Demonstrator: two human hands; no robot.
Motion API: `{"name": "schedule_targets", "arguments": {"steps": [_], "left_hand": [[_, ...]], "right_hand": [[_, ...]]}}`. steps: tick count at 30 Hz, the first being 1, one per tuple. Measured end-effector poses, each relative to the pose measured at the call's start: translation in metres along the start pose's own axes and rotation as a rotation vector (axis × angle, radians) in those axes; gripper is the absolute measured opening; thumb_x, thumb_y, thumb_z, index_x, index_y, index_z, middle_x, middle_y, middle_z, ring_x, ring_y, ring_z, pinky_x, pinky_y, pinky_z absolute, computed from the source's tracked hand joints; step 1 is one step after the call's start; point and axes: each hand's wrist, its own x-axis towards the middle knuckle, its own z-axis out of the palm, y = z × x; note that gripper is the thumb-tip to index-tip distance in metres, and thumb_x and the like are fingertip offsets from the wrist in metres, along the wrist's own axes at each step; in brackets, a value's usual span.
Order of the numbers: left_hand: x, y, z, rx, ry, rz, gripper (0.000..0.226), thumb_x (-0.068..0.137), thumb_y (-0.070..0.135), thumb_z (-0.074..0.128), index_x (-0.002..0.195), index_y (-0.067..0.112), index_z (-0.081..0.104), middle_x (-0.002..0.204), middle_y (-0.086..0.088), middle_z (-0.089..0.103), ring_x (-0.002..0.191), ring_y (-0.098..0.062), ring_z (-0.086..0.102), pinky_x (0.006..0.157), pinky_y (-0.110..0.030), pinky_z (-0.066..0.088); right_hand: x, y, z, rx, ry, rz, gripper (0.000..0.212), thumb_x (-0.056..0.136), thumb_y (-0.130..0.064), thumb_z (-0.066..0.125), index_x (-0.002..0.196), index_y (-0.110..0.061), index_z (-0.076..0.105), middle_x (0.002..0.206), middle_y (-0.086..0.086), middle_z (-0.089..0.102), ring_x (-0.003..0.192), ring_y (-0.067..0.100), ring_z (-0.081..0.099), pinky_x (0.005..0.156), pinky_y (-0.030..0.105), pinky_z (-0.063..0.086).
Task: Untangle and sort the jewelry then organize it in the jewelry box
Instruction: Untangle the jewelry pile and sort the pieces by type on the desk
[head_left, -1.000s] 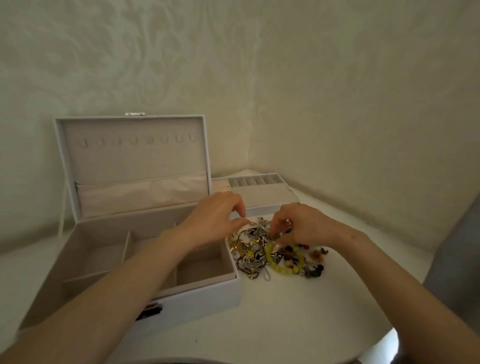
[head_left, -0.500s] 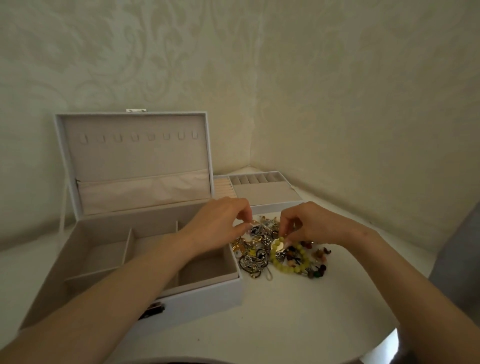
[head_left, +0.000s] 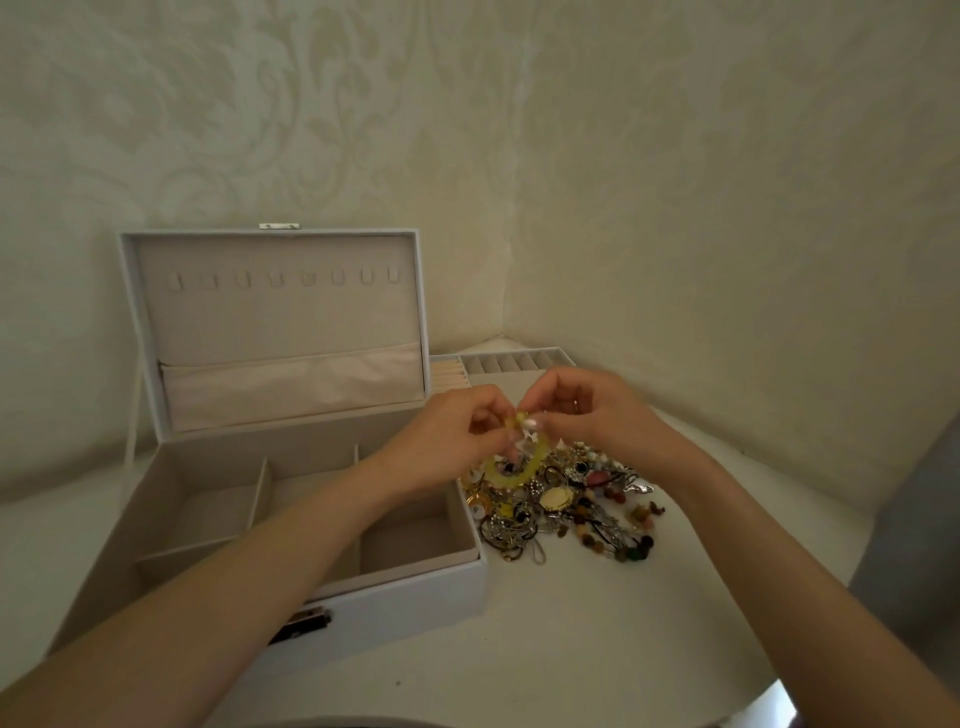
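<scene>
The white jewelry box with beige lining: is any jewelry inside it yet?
No, the open white jewelry box shows only bare beige compartments where visible; the tangled jewelry pile lies on the white table beside it.

I could read nothing from where I stood. No word, number or mark showed on the box (head_left: 405, 597) to the left of the left hand (head_left: 447, 441), on the pile (head_left: 571, 512) beneath the right hand (head_left: 602, 415), or on the bracelet (head_left: 511, 480) pinched between the two. The clasp (head_left: 304, 623) on the box front, nearer than the left hand, was too small and dark to tell.
</scene>
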Motion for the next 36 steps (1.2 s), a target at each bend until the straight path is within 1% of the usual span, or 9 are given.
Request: {"name": "schedule_targets", "arguments": {"steps": [3, 7, 11, 15, 19, 22, 25, 29, 36], "left_hand": [[0.000, -0.001, -0.002, -0.035, 0.083, 0.012, 0.011, 0.086, 0.010, 0.065, 0.083, 0.019, 0.059, 0.073, -0.001, 0.070, 0.070, -0.010, 0.069, 0.071, -0.021, 0.054], [0.001, -0.003, -0.003, 0.056, 0.135, 0.044, 0.004, 0.086, 0.020, 0.066, 0.083, 0.019, 0.063, 0.074, 0.003, 0.069, 0.070, -0.008, 0.065, 0.067, -0.018, 0.051], [0.000, -0.008, -0.003, 0.202, 0.075, 0.059, 0.009, 0.085, 0.027, 0.066, 0.088, 0.018, 0.068, 0.081, 0.006, 0.068, 0.079, -0.009, 0.062, 0.077, -0.026, 0.049], [-0.002, -0.001, -0.004, 0.188, 0.039, 0.091, 0.002, 0.086, 0.025, 0.064, 0.085, 0.026, 0.065, 0.080, 0.006, 0.068, 0.077, -0.009, 0.064, 0.078, -0.029, 0.052], [-0.001, 0.006, -0.003, 0.165, 0.015, 0.118, 0.007, 0.088, 0.022, 0.063, 0.083, 0.027, 0.062, 0.071, 0.011, 0.066, 0.069, -0.003, 0.062, 0.069, -0.019, 0.049], [0.001, 0.010, 0.000, 0.188, 0.025, 0.130, 0.007, 0.088, 0.020, 0.064, 0.085, 0.026, 0.064, 0.071, 0.012, 0.064, 0.066, 0.001, 0.058, 0.063, -0.013, 0.044], [0.001, 0.014, -0.002, 0.159, 0.086, 0.126, 0.008, 0.087, 0.019, 0.065, 0.085, 0.027, 0.064, 0.073, 0.009, 0.065, 0.068, -0.003, 0.060, 0.066, -0.019, 0.048], [-0.006, 0.015, -0.018, 0.254, 0.161, 0.088, 0.008, 0.087, 0.024, 0.064, 0.094, 0.022, 0.061, 0.082, 0.014, 0.062, 0.075, 0.000, 0.058, 0.069, -0.016, 0.046], [-0.017, -0.011, -0.071, 0.385, 0.459, -0.106, 0.009, 0.088, 0.020, 0.062, 0.097, 0.017, 0.062, 0.091, 0.002, 0.065, 0.083, -0.015, 0.061, 0.079, -0.030, 0.049]], "right_hand": [[0.003, 0.005, 0.002, -0.018, -0.011, 0.003, 0.018, 0.084, 0.000, 0.067, 0.095, -0.013, 0.065, 0.079, 0.004, 0.062, 0.071, 0.014, 0.058, 0.066, 0.021, 0.049], [0.004, 0.011, -0.001, -0.023, 0.012, 0.032, 0.027, 0.083, 0.002, 0.067, 0.102, -0.017, 0.063, 0.080, -0.002, 0.063, 0.075, 0.011, 0.059, 0.071, 0.022, 0.049], [0.005, 0.025, -0.015, -0.215, 0.216, 0.068, 0.025, 0.082, -0.003, 0.069, 0.088, -0.027, 0.067, 0.078, -0.006, 0.065, 0.066, 0.002, 0.055, 0.064, 0.018, 0.044], [-0.001, 0.037, -0.029, -0.346, 0.328, 0.141, 0.029, 0.081, -0.003, 0.070, 0.078, -0.031, 0.067, 0.077, -0.007, 0.064, 0.064, 0.005, 0.052, 0.059, 0.016, 0.041], [-0.015, 0.012, -0.019, -0.145, 0.138, 0.126, 0.011, 0.086, -0.016, 0.068, 0.092, -0.025, 0.069, 0.080, -0.006, 0.070, 0.063, 0.000, 0.057, 0.058, 0.014, 0.043], [-0.019, -0.003, 0.001, -0.155, -0.050, 0.130, 0.018, 0.085, -0.025, 0.069, 0.102, -0.026, 0.064, 0.088, 0.000, 0.072, 0.063, 0.009, 0.063, 0.056, 0.016, 0.046], [-0.014, -0.003, 0.015, -0.093, 0.015, 0.096, 0.014, 0.086, -0.010, 0.068, 0.096, -0.018, 0.063, 0.078, 0.007, 0.071, 0.054, 0.014, 0.061, 0.051, 0.024, 0.047], [-0.012, 0.001, 0.010, -0.028, 0.153, 0.093, 0.006, 0.090, -0.007, 0.062, 0.089, -0.011, 0.066, 0.064, 0.005, 0.065, 0.049, 0.010, 0.054, 0.046, 0.018, 0.042], [-0.005, 0.032, -0.005, -0.343, 0.063, 0.306, 0.012, 0.092, -0.011, 0.060, 0.090, -0.017, 0.070, 0.065, -0.002, 0.058, 0.044, -0.001, 0.046, 0.047, 0.013, 0.036]]}}
